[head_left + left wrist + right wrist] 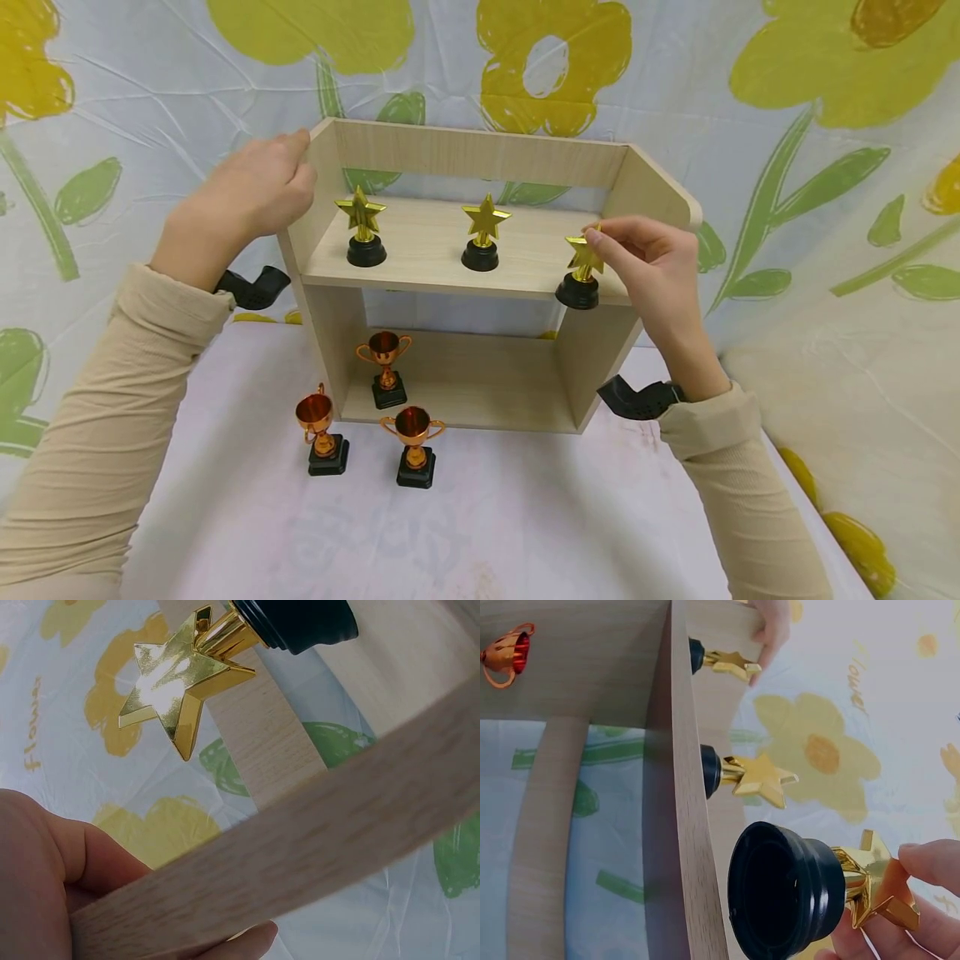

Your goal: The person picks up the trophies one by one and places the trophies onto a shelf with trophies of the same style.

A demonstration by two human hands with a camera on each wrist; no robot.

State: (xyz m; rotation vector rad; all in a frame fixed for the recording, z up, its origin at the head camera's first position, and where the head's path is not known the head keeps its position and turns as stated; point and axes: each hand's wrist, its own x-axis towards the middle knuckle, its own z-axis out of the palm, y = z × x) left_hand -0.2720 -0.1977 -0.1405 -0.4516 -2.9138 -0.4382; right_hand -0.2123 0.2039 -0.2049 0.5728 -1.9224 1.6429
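Observation:
My right hand (648, 254) pinches a gold star trophy (579, 279) by its star, at the right end of the wooden shelf unit (465, 287). In the right wrist view its round black base (780, 892) is tilted toward the camera, close by the upper board's front edge. My left hand (251, 187) grips the top of the unit's left side panel (285, 855), thumb on one face and fingers on the other. Two more star trophies stand upright on the upper board, one at the left (365, 237) and one in the middle (482, 237).
A bronze cup trophy (386, 371) stands on the lower board at the left. Two other cup trophies, one at left (324, 437) and one nearer the middle (416, 450), stand on the white tabletop (525, 517) in front. A flower-print cloth (810, 275) hangs behind.

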